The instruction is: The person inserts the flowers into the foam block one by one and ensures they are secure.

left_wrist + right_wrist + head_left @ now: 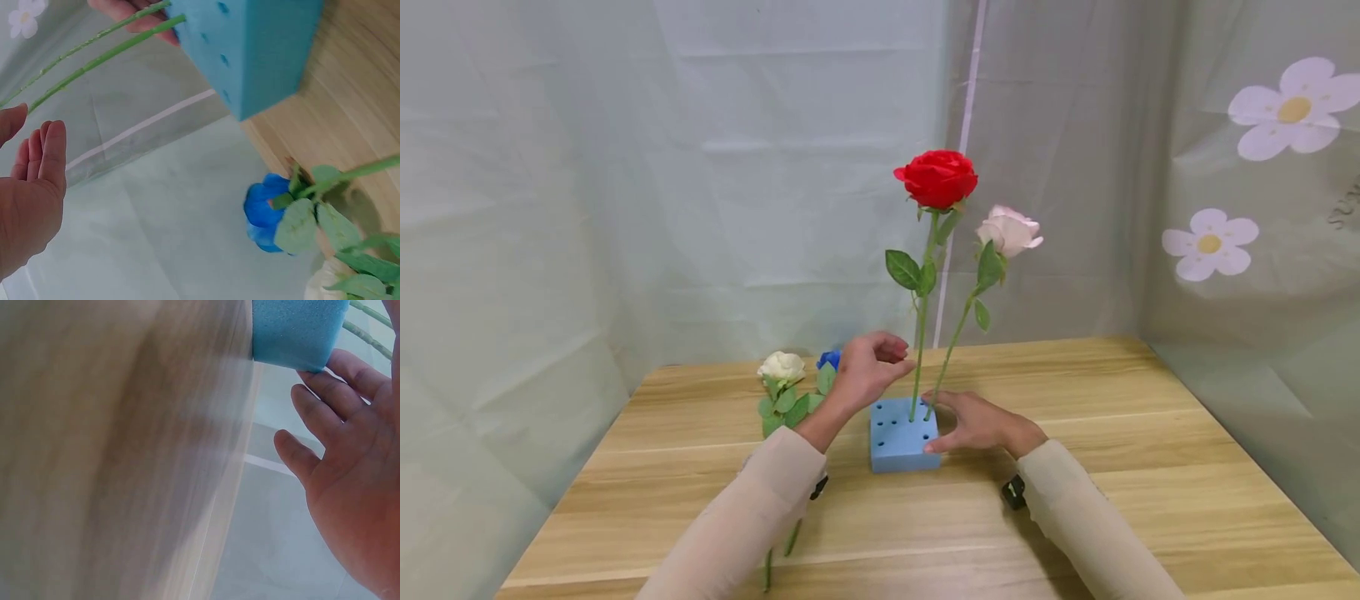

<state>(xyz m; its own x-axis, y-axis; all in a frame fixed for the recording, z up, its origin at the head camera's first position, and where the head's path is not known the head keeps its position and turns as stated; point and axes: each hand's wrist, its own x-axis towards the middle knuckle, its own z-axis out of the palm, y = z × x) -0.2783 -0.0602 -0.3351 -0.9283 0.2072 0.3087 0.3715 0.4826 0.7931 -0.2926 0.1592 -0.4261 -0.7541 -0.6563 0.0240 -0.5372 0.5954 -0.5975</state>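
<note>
A light blue foam block [904, 457] with holes in its top stands on the table. A red rose [937, 180] rises upright from one hole, and a pale pink rose [1009, 232] leans right from another. My left hand [868, 367] is beside the red rose's stem [106, 57], fingers loosely bent, with nothing between thumb and fingers. My right hand [976, 423] holds the block's right side, thumb at the front and fingers toward the back. In the right wrist view, fingertips touch the block [297, 334] while the other fingers stay off it; the thumb is hidden there.
Left of the block, a white rose [782, 367] and a blue rose [265, 209] lie on the wooden table [1112, 467]. My left forearm partly covers their stems. Grey curtains [805, 183] hang behind the table, with printed flowers on the right one.
</note>
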